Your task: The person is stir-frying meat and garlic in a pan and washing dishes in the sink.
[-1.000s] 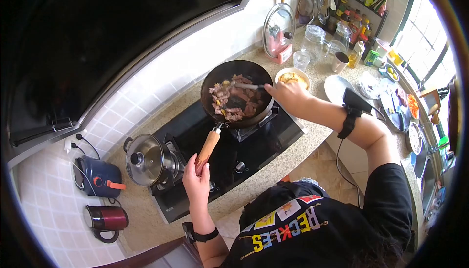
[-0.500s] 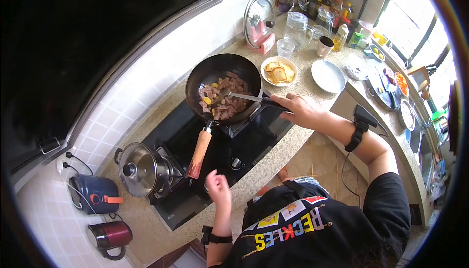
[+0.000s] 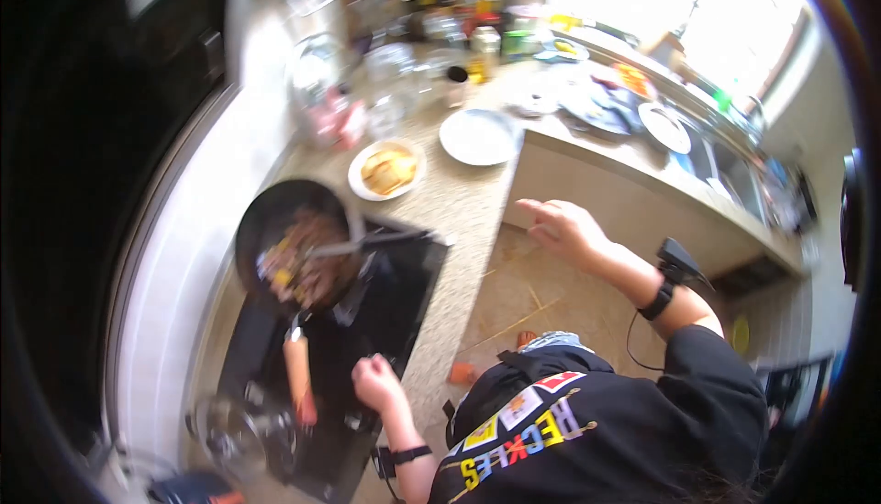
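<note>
A dark wok (image 3: 275,206) sits on the black gas stove (image 3: 404,274), blurred by the turning view. Inside it lie pieces of meat (image 3: 312,261) with yellow slices. The spatula (image 3: 335,249) leans in the wok, its dark handle pointing right, with no hand on it. My right hand (image 3: 569,233) is in the air beyond the counter edge, fingers stretched out and holding nothing. My left hand (image 3: 378,383) hovers over the stove's front edge, fingers loosely curled, nothing visible in them. It is right of the wok's wooden handle (image 3: 299,380) and apart from it.
A bowl of golden fried slices (image 3: 388,171) and a white plate (image 3: 479,137) stand on the counter past the stove. A lidded glass-topped pot (image 3: 240,435) sits at lower left. Farther right are a dish with orange pieces (image 3: 635,81), a white bowl (image 3: 664,128) and the sink (image 3: 734,169).
My right hand has let go of the spatula and moved away from the stove. The view has swung right, so the wok and stove appear farther left and lower.
</note>
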Tool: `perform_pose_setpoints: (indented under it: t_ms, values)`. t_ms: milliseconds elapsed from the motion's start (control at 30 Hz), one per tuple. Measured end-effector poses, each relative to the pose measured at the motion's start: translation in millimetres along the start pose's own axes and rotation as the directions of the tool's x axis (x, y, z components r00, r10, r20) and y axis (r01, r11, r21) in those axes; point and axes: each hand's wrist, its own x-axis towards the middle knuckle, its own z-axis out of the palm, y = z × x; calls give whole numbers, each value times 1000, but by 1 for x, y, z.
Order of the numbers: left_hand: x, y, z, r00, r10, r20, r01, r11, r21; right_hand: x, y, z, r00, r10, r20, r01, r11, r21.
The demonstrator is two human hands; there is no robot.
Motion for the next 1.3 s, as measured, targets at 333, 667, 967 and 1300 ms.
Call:
perform_pose_setpoints:
  t_ms: [333,667,967,1300]
  values:
    - [-2,11,11,994,-106,-21,108,982,156,-149,98,-26,975,204,89,-208,977,40]
    - [-109,175,110,986,144,87,-116,956,-271,-363,223,-104,907,360,220,-387,917,96]
    - [-309,526,222,318,849,423,-341,519,-784,-511,294,-186,690,714,117,-720,662,207]
    - [-528,784,268,-290,881,375,-123,354,-927,-616,432,-272,366,930,-28,-911,365,194]
